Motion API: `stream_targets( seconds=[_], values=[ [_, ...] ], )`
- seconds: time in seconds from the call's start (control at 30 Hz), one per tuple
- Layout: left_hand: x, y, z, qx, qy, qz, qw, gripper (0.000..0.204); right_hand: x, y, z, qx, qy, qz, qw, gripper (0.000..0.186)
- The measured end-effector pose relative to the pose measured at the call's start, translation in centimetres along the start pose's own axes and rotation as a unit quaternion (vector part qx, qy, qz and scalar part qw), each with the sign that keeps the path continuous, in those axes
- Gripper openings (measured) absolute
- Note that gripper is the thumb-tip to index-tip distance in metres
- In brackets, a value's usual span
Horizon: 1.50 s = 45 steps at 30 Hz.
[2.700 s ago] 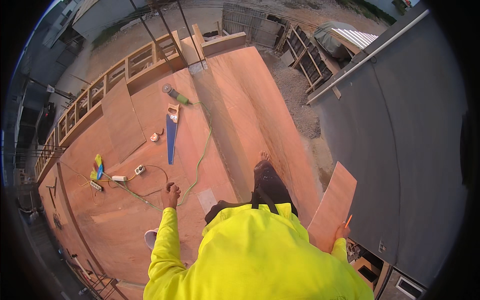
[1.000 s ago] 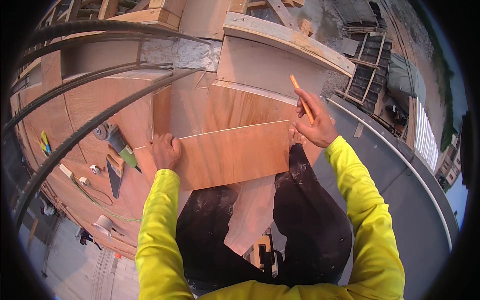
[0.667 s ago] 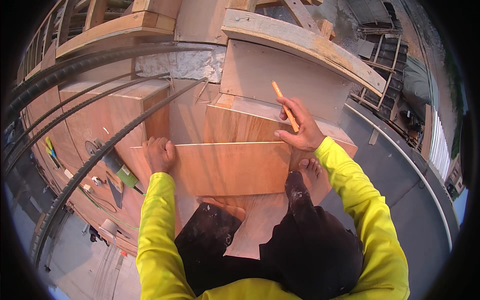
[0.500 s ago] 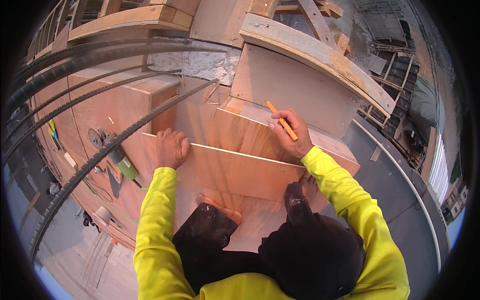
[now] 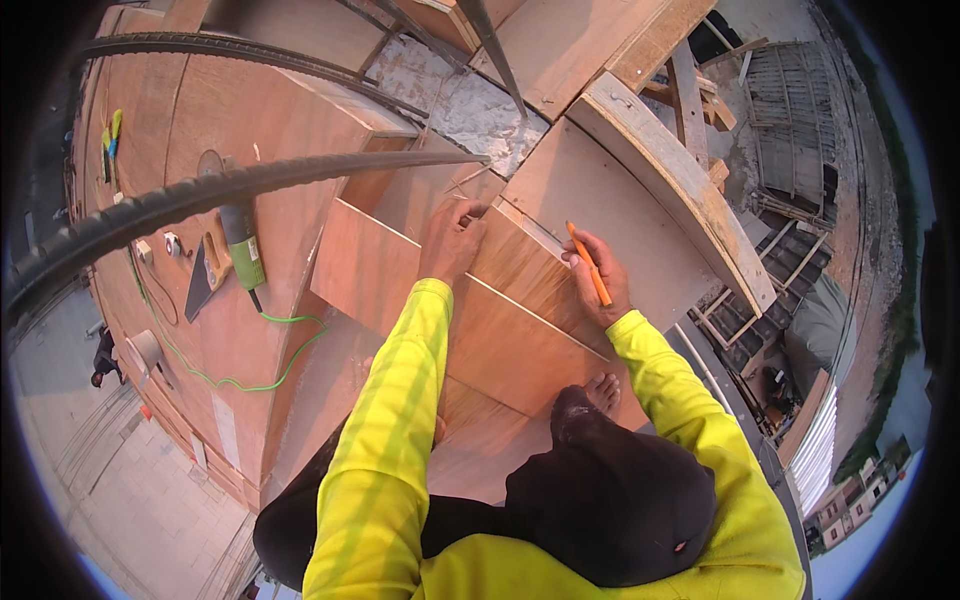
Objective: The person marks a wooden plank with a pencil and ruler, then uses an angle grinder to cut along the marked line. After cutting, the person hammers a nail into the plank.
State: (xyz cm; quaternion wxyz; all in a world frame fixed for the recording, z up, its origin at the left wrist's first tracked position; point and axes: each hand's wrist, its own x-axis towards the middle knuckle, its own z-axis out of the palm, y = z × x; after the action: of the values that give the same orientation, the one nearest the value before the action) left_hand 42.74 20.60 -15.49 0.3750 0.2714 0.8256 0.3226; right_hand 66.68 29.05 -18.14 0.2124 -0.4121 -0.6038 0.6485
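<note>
A flat orange carpenter's pencil (image 5: 593, 268) is held in my right hand (image 5: 610, 290), above the right end of a plywood piece. My left hand (image 5: 452, 240) reaches over the pale top edge of an upright plywood panel (image 5: 525, 345). Its fingers are curled near the left end of a second plywood piece (image 5: 535, 265) beyond the panel; whatever they pinch, if anything, is hidden. My bare foot (image 5: 602, 392) rests beside the panel's right end.
Thick rebar (image 5: 250, 178) arches across the left and top. A green angle grinder (image 5: 242, 250) with a bright green cord and a handsaw (image 5: 207, 272) lie on the plywood at left. A curved timber (image 5: 680, 180) stands at right, beside a drop.
My left hand has left the near panel's top edge and moved right and farther away, to the second piece. My right hand still holds the pencil. The view has turned.
</note>
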Motion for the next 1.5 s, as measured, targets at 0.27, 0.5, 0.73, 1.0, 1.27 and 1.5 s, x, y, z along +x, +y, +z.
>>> stream_targets(
  seconds=[0.27,0.5,0.73,1.0,1.27,1.5],
  values=[
    [-1.5,-0.7,3.2,-0.019,0.151,0.005,0.988,0.024,6.7,-4.1,3.9,-0.082,-0.151,-0.106,0.979,0.025],
    [-1.8,0.1,4.0,-0.054,0.225,-0.066,0.971,0.020,9.1,-3.5,5.9,-0.155,-0.200,-0.134,0.958,0.023],
    [-1.8,0.9,4.9,-0.017,0.223,-0.031,0.974,0.017,9.3,-4.3,5.2,-0.194,-0.207,-0.098,0.954,0.022],
    [-1.8,1.1,6.4,-0.006,0.302,-0.075,0.950,0.013,10.1,-4.2,5.9,-0.248,-0.222,-0.133,0.934,0.017],
    [-2.1,0.6,6.4,0.015,0.322,-0.047,0.945,0.013,10.0,-5.7,6.6,-0.289,-0.241,-0.189,0.907,0.014],
    [-1.8,0.9,6.1,0.009,0.276,-0.083,0.958,0.010,10.3,-5.7,6.3,-0.302,-0.241,-0.191,0.902,0.013]
  ],
)
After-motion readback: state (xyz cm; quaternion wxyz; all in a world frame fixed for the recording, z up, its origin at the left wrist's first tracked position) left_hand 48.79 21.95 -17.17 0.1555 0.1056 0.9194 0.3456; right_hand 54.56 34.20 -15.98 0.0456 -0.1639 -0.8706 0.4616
